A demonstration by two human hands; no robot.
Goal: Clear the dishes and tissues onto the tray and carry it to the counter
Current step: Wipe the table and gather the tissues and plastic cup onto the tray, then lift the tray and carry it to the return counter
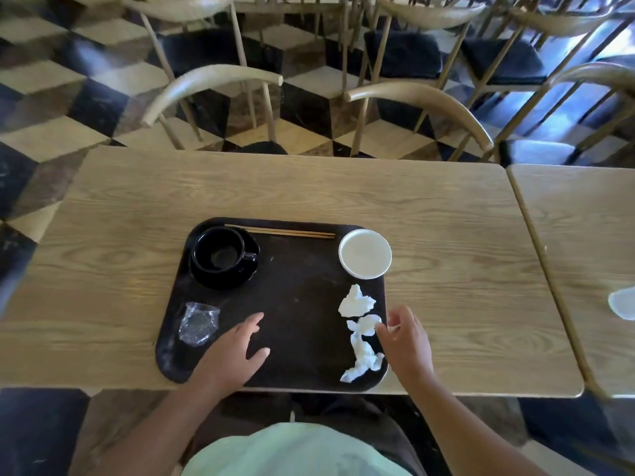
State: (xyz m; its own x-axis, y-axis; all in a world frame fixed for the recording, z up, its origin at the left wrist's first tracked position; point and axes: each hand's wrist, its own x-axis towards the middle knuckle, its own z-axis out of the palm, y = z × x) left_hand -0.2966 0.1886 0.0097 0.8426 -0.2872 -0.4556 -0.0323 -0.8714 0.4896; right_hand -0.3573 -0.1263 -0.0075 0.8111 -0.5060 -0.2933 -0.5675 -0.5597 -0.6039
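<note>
- A dark tray (292, 304) lies on a wooden table (446, 235), at its near edge, right before the person.
- At the tray's 10 o'clock corner a black cup (218, 250) stands upright on a black saucer (240, 278), its handle toward 3 o'clock.
- Chopsticks (280, 231) lie side by side along the far rim, at 12 o'clock, their left end just behind the cup.
- A white bowl (365, 254) sits at the 2 o'clock corner, overhanging the rim a little.
- Crumpled tissues (357, 300) lie down the right side, from 3 to 5 o'clock, in a loose row of white lumps.
- A crumpled clear wrapper (198, 324) rests at 8 o'clock.
- The left hand (228, 355) is over the tray at 6 o'clock, palm down, fingers spread wide, holding nothing; whether it touches the tray cannot be told.
- The right hand (407, 338) is at the tray's right rim, at 4 o'clock, fingers loosely curled and parted, tips just at the middle tissue lump; a grip on it cannot be made out.
- A second table (584, 252) adjoins at 3 o'clock, with a pale object (623, 302) cut off by the frame edge.
- Chairs (213, 84) stand at 12 o'clock on a chequered floor (51, 97).
</note>
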